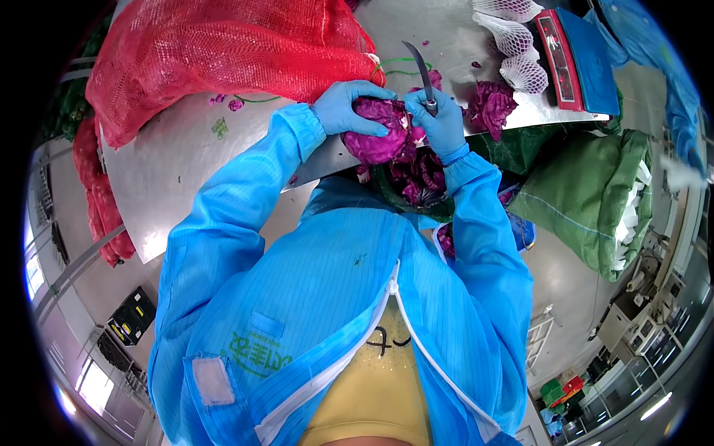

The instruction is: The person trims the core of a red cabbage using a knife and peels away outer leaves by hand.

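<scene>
A purple cabbage (378,132) is held at the table's front edge by my left hand (349,110), gloved in blue, its fingers curved over the top and side. My right hand (437,123), also gloved, is closed around the handle of a knife (422,68) with a curved blade that points up and away. The right hand's fingers are beside the cabbage's right side, where some leaves hang loose; whether they also touch those leaves I cannot tell. Below both hands, loose purple leaves (420,178) lie in a dark container. Torn cabbage leaves (491,108) rest right of the knife.
A red mesh sack (223,56) covers the left of the metal table (167,167). White foam nets (513,37) and a red-and-blue scale-like box (576,63) are at the back right. A green sack (587,193) with white pieces stands at the right.
</scene>
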{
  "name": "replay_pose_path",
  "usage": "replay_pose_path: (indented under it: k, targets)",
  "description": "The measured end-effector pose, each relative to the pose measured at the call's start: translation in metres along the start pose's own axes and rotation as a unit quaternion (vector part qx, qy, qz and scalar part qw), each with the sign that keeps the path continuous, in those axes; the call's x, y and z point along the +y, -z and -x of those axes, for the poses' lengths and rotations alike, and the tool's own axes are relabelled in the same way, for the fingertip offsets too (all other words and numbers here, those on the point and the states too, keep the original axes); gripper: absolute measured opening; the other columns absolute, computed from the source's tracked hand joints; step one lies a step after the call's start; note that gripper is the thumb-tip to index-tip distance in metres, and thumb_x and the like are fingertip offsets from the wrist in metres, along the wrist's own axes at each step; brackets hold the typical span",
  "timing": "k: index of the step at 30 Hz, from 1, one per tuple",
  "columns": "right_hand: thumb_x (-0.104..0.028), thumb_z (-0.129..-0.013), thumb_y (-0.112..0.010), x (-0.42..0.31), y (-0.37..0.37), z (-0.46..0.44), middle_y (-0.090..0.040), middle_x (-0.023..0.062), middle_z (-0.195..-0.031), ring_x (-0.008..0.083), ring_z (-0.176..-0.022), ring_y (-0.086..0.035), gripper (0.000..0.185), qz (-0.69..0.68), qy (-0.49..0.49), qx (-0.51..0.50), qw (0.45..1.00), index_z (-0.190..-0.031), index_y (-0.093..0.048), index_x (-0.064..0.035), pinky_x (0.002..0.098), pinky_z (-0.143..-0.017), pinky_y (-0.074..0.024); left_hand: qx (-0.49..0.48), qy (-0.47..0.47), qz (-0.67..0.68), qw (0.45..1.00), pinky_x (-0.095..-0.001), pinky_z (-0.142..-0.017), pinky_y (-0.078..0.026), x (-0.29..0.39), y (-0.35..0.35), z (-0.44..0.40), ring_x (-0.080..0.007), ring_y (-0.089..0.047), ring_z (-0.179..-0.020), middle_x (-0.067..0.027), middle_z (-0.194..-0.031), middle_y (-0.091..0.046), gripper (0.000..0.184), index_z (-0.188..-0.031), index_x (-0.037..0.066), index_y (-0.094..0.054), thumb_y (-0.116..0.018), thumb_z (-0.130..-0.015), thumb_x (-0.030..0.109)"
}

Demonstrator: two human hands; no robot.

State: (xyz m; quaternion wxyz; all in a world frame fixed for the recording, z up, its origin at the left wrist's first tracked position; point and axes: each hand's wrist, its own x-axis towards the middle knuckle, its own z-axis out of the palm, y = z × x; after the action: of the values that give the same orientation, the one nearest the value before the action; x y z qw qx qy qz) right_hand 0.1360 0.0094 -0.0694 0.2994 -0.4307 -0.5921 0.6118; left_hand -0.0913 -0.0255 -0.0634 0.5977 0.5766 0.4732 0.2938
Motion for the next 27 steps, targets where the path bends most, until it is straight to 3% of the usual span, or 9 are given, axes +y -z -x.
replay_pose_path:
  k: [6,12,15,20,22,23,27]
  targets:
    - [-0.011,-0.087,-0.067,0.005,-0.003,0.006,-0.063,0.0017,-0.08,0.008,-0.069,-0.057,0.016,-0.042,0.035,0.017,0.998,-0.097,-0.062,0.0,0.0244,-0.064,-0.0477,-0.014,-0.011,-0.003,1.0,-0.036,-0.101,-0.044,0.0,0.0,0.001,-0.0206,-0.057,-0.112,-0.0095,-0.121,-0.061,0.065,-0.122,0.007,-0.061,-0.085,-0.063,0.016]
    - [-0.011,-0.086,-0.067,0.003,0.002,0.02,-0.063,0.0014,-0.082,0.0075,-0.072,-0.057,0.014,-0.122,0.002,0.048,0.991,-0.096,-0.063,-0.0012,0.0244,-0.067,-0.0484,0.001,-0.011,0.013,1.0,-0.0357,-0.101,-0.043,-0.001,-0.002,0.004,-0.0204,-0.057,-0.112,-0.0094,-0.12,-0.06,0.067,-0.121,0.005,-0.058,-0.086,-0.062,0.016]
    - [-0.013,-0.083,-0.072,-0.002,0.003,0.028,-0.064,0.0011,-0.087,0.0063,-0.08,-0.059,0.021,0.04,-0.024,0.076,0.996,-0.098,-0.062,-0.0018,0.0237,-0.075,-0.0492,0.004,-0.035,0.011,0.999,-0.0359,-0.102,-0.042,0.002,-0.005,0.006,-0.0204,-0.056,-0.113,-0.0095,-0.12,-0.06,0.066,-0.119,0.004,-0.057,-0.086,-0.061,0.017]
    - [-0.015,-0.08,-0.075,-0.014,-0.007,0.034,-0.065,0.0037,-0.09,0.0103,-0.081,-0.061,0.027,0.024,0.028,0.084,0.996,-0.099,-0.062,-0.0009,0.026,-0.075,-0.0499,0.018,-0.044,0.004,0.999,-0.037,-0.103,-0.041,0.005,-0.011,0.009,-0.0226,-0.054,-0.116,-0.0129,-0.123,-0.057,0.073,-0.114,0.004,-0.049,-0.089,-0.056,0.02]
    - [-0.018,-0.076,-0.077,-0.031,-0.01,0.031,-0.065,0.0059,-0.089,0.0146,-0.081,-0.062,0.032,0.071,0.06,0.058,0.994,-0.099,-0.063,-0.0015,0.029,-0.074,-0.0497,0.013,-0.047,-0.016,0.999,-0.0372,-0.104,-0.041,0.013,-0.015,0.011,-0.023,-0.053,-0.116,-0.0131,-0.124,-0.056,0.075,-0.113,0.005,-0.046,-0.09,-0.054,0.021]
    - [-0.023,-0.073,-0.079,-0.032,-0.006,0.027,-0.064,0.0068,-0.088,0.0173,-0.08,-0.062,0.035,0.17,0.081,0.041,0.981,-0.097,-0.064,-0.0026,0.031,-0.072,-0.0489,0.011,-0.051,-0.036,0.998,-0.0374,-0.104,-0.04,0.015,-0.017,0.012,-0.0233,-0.053,-0.116,-0.0134,-0.124,-0.055,0.078,-0.112,0.005,-0.044,-0.091,-0.052,0.023]
    - [-0.027,-0.071,-0.08,-0.029,0.001,0.017,-0.064,0.0062,-0.086,0.0161,-0.077,-0.06,0.036,0.205,0.03,-0.016,0.978,-0.094,-0.064,-0.0038,0.0305,-0.07,-0.0477,0.027,-0.092,-0.056,0.994,-0.0373,-0.102,-0.041,0.012,-0.027,0.011,-0.0234,-0.053,-0.114,-0.0121,-0.12,-0.053,0.08,-0.11,0.006,-0.042,-0.091,-0.05,0.024]
